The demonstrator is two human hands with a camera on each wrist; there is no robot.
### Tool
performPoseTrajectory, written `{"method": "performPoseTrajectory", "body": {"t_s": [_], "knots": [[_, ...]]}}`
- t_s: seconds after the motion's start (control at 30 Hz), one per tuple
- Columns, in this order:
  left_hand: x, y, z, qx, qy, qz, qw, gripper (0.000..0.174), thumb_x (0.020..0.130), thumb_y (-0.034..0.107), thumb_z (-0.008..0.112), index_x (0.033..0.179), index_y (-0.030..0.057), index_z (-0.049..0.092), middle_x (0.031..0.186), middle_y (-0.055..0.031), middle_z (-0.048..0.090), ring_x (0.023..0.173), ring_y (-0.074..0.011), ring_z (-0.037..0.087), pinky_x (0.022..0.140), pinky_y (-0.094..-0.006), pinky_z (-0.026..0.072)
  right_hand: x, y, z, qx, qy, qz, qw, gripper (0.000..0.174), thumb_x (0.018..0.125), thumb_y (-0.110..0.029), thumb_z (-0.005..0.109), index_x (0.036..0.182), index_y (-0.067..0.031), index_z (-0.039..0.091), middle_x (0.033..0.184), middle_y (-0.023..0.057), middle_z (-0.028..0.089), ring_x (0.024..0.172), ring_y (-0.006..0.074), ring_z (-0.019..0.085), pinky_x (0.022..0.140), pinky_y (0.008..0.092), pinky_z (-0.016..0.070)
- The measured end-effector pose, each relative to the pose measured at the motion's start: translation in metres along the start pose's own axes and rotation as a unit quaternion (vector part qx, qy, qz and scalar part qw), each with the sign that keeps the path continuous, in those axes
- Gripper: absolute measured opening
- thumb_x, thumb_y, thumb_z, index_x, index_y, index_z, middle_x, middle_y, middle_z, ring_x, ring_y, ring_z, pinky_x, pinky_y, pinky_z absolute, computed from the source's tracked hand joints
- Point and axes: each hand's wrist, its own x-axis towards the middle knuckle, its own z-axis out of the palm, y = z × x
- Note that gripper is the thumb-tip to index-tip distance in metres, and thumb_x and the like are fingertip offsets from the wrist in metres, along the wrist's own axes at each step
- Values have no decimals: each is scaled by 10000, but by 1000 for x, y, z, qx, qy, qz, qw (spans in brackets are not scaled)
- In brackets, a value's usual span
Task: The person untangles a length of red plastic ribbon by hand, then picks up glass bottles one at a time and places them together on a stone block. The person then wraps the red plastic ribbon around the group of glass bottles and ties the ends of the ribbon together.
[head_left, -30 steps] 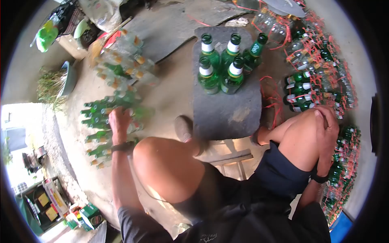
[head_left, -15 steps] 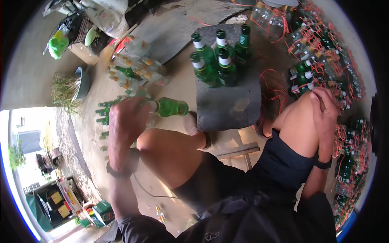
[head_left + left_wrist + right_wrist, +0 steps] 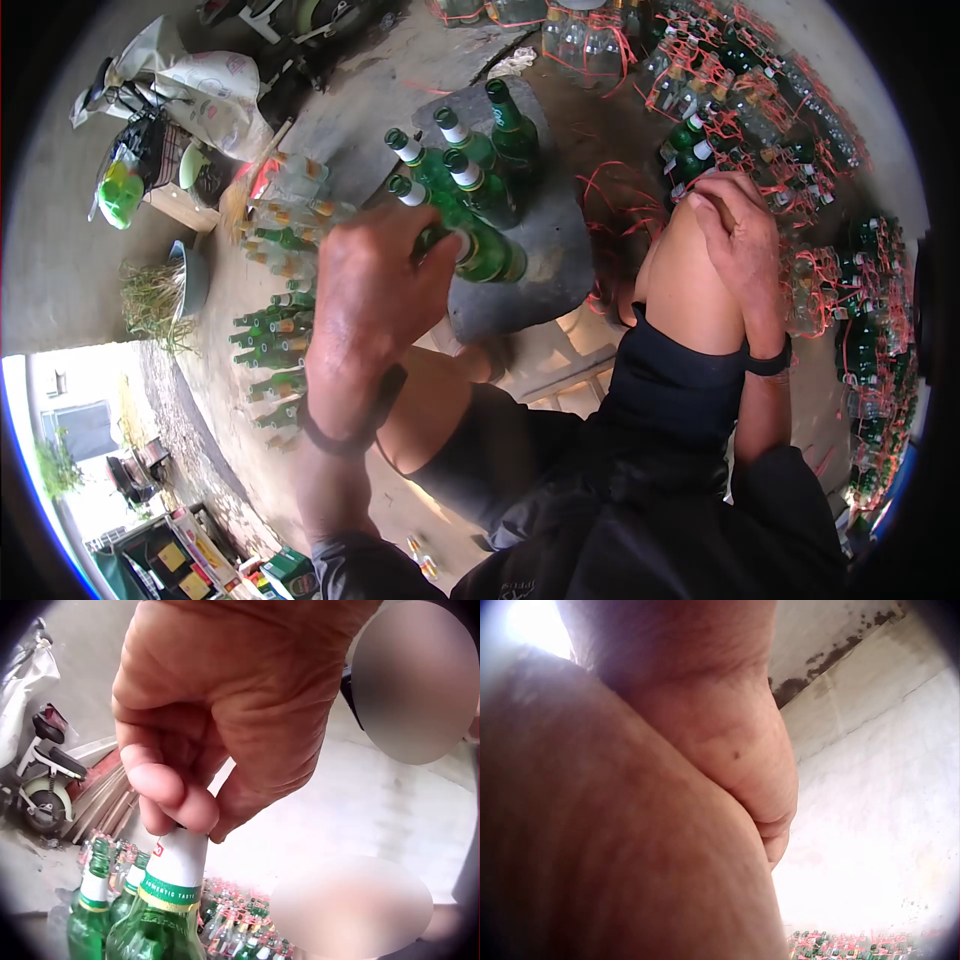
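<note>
My left hand [image 3: 375,280] grips a green glass beer bottle [image 3: 492,258] by its neck, at the near left side of a dark slab [image 3: 555,265]. In the left wrist view the fingertips and thumb pinch the bottle's top, just above the white neck label [image 3: 176,862]. Several more green bottles [image 3: 487,197] with white neck labels stand together on the slab, beside the held one. The right hand [image 3: 740,240] rests on the right knee [image 3: 690,270] and holds nothing; the right wrist view mostly has its skin close up.
Green bottles [image 3: 270,340] and clear bottles [image 3: 290,215] are grouped on the floor to the left. Bundles of bottles tied with red strands [image 3: 770,120] line the right side. A broom [image 3: 240,205], a planter [image 3: 190,285] and cartons [image 3: 285,575] are farther left.
My left hand has brought a green bottle from the floor group on the left across to the slab. The head view has shifted. The right hand stays on the knee.
</note>
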Motion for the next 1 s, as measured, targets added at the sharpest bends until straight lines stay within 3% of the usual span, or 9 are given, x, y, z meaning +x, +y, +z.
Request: {"method": "performPoseTrajectory", "body": {"t_s": [0.17,0.33,0.63,1.0], "knots": [[35,14,37,-23,36,52,998,208,783,120,754,944,-11,737,808,-188,706,690,-312,700,650,-378,541,-1,2,0,-5,8,1,1000,137,869,-107,736,963,-18,690,974,89,680,891,284,672,791,369,532],[61,21,69,-21,42,40,998,183,785,164,722,853,-6,727,708,-207,664,657,-372,674,634,-407,538,0,6,-1,-12,7,0,1000,149,865,-138,742,951,-28,689,982,84,677,909,284,665,791,385,533],[97,10,110,28,28,35,999,203,763,188,673,820,2,734,677,-232,649,674,-408,671,675,-468,546,0,8,-6,-13,4,9,1000,150,858,-138,743,951,-30,693,978,85,681,920,284,662,792,389,537],[105,1,127,41,32,22,998,207,767,184,663,830,-1,731,713,-230,666,701,-422,672,696,-483,549,0,10,-11,21,9,21,1000,132,851,-77,737,945,-5,679,964,102,676,884,276,673,787,363,533]]}}
